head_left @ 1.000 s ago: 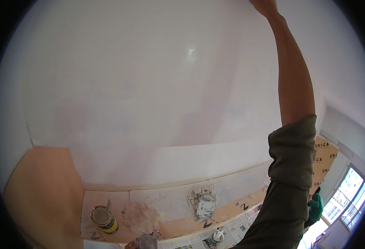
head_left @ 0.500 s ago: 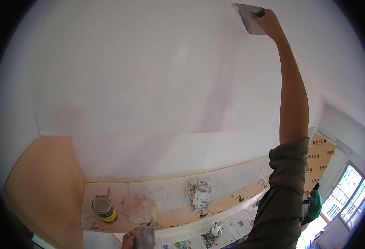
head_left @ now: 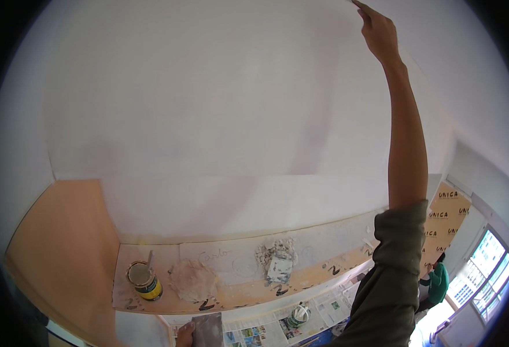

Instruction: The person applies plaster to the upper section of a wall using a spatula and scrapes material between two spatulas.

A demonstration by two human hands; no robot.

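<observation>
Flat grey plate (head_left: 208, 331) is located at the lower edge of the view, below the wooden ledge (head_left: 240, 294). Its left edge is held by the left hand (head_left: 185, 334), of which only part is shown; the fingers are seen closed on that side, while the grip behind the plate is hidden. Handling, as judged: light and stiff, with a thin rim that could be bent or nicked if dropped. The face looks smooth, so some slip is expected if it is damp. A hold close to the edge, or on a handle if one is fitted behind (not visible), is judged best, with the broad face left free.

Right hand (head_left: 380, 36) is raised before the pale wall (head_left: 208, 104), near the upper edge of the view. Its fingers appear bent and pressed together on a thin-edged tool (head_left: 354, 2), of which only a sliver is shown; its full shape cannot be told.

On the ledge, an open tin (head_left: 150, 291) is noted, with a crumpled pinkish sheet (head_left: 193, 280) just beside it.
</observation>
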